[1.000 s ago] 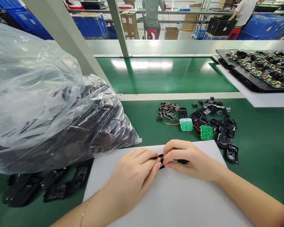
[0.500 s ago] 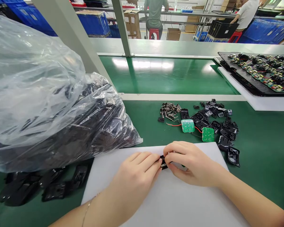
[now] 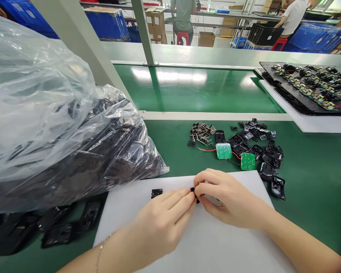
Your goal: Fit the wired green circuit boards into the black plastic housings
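Both my hands meet above a white sheet (image 3: 216,250). My left hand (image 3: 167,216) pinches the left side of a small black plastic piece (image 3: 198,201), mostly hidden behind the fingers. On its right side, the fingertips of my right hand (image 3: 224,197) are closed on the same piece. To the left of my left fingers, a flat black part with small holes (image 3: 157,193) lies on the sheet. Beyond the sheet are two green circuit boards (image 3: 224,151) with red and black wires.
A big clear plastic bag of black parts (image 3: 108,151) fills the left side, with black shells (image 3: 59,234) below it. Metal pins (image 3: 202,132) and black plastic parts (image 3: 238,140) lie behind the boards. A tray of wired boards (image 3: 315,87) is far right. Two people sit farther back.
The flat black part on the sheet now shows beside my left hand, where fingers were before. Less of the held piece is visible. The view has shifted slightly.
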### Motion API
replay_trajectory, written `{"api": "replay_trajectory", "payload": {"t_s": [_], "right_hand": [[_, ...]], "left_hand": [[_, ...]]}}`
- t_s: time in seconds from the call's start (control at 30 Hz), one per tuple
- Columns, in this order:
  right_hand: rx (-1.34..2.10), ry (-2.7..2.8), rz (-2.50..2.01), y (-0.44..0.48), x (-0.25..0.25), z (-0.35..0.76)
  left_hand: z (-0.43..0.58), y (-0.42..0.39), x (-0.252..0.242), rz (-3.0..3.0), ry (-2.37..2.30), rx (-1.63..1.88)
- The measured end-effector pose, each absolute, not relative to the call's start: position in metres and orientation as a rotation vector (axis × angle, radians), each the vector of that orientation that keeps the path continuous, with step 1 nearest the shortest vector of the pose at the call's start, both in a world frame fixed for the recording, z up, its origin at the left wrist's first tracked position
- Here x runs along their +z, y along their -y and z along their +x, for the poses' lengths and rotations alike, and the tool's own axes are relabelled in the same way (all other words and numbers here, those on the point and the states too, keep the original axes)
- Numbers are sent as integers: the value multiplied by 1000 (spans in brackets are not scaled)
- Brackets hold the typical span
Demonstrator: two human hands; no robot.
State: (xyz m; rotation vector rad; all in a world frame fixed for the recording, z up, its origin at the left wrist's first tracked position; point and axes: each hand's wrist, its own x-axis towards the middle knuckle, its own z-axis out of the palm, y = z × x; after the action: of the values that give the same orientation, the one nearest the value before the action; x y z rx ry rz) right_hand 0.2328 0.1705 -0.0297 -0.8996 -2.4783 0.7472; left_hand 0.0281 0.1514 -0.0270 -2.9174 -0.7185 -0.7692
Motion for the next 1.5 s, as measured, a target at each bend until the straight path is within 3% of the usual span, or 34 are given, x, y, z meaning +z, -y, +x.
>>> {"api": "replay_trajectory", "payload": {"t_s": [0.73, 1.27, 1.5], "right_hand": [[1048, 2323, -928, -175, -34, 239], [1019, 2454, -977, -190, -36, 242], [710, 2563, -1116, -210, 16, 209]], "left_hand": [[17, -149, -40, -2952, 822, -585], [20, -144, -22, -2939, 701, -342], [24, -131, -31, -2779, 690, -336]]}}
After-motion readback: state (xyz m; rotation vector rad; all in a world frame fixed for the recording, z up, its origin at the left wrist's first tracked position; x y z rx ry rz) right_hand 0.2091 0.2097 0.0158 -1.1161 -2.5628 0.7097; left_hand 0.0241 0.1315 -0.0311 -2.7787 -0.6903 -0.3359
